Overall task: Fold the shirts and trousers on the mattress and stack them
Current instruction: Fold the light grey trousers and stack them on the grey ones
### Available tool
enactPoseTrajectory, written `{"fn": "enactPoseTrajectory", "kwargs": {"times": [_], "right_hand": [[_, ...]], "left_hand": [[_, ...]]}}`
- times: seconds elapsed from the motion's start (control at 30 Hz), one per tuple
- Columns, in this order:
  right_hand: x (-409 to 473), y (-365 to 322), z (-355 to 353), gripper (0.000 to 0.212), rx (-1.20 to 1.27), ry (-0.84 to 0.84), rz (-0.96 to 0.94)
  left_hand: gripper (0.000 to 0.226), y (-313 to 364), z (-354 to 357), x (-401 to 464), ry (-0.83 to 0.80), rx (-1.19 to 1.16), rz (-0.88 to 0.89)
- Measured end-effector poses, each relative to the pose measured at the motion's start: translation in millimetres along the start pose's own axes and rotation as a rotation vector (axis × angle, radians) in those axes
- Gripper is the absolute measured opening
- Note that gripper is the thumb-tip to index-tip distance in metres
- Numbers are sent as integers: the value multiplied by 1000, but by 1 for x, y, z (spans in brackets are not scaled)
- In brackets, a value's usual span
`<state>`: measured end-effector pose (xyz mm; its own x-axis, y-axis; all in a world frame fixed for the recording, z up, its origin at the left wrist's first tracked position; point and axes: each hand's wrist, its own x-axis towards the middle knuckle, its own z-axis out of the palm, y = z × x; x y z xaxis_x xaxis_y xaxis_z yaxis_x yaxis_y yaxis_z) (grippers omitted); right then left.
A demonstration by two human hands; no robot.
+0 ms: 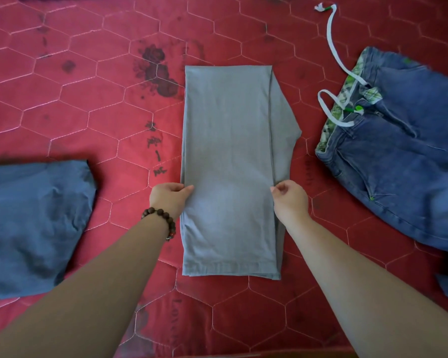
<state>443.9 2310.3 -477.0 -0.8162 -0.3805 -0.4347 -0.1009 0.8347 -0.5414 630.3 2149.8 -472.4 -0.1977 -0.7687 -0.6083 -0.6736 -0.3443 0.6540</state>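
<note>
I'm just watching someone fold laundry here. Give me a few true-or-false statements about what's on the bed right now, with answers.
1. The grey garment lies folded into a long strip in the middle of the red mattress. True.
2. Only the left hand touches the grey garment. False: the right hand pinches its other edge too.
3. The blue jeans are neatly folded. False: they lie spread out, their white drawstring trailing.
4. A folded blue garment sits on the left. True.
5. The beaded bracelet is on the right wrist. False: on the left.
</note>
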Motion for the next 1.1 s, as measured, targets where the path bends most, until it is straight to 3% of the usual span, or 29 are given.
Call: {"fn": "enactPoseTrajectory", "kwargs": {"times": [0.13,0.23,0.4,0.57,0.63,0.73,0.83,1.1], "right_hand": [[0,1,4,16,-14,-5,25],[0,0,7,19,-27,-5,57],[1,-3,5,18,-59,-11,86],[28,-20,-3,28,-70,17,-9],[42,-26,-5,26,-103,7,-6],[53,-25,-6,20,-139,-21,-15],[53,-20,-9,17,-123,-10,-8],[45,-18,-5,13,16,-9,-59]], "left_hand": [[18,-3,2,-1,33,-56,-37],[3,-2,5,-2,58,-90,-48],[17,2,6,-5,42,-114,-91],[8,21,0,23,-44,-138,22],[13,29,0,34,-58,-143,34],[3,32,0,44,-23,-147,-4],[15,28,0,48,-13,-173,-47],[9,24,1,44,-14,-212,-55]]}}
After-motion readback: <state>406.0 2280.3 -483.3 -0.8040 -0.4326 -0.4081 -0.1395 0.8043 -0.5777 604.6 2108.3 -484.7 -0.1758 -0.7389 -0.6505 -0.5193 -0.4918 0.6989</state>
